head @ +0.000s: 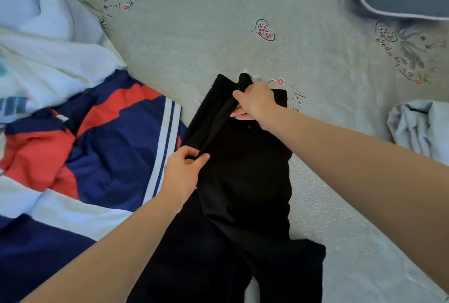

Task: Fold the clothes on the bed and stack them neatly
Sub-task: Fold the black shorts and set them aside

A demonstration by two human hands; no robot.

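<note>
i'm mid-fold on the black garment (245, 181), which lies on the bed (315, 47) under both my hands. my left hand (182, 174) pinches its near edge, my right hand (255, 103) pinches the far end of the same flap. next, i judge, i carry this flap across and flatten it.

We see black garment (245, 171): matt, soft cloth | bed sheet (194, 35): matt printed cloth, finely textured | navy, red and white garment (102, 147): smooth cloth, faint sheen | white garment (48, 43): soft matt cloth | pale blue garment (420, 128): thin crumpled cloth
</note>
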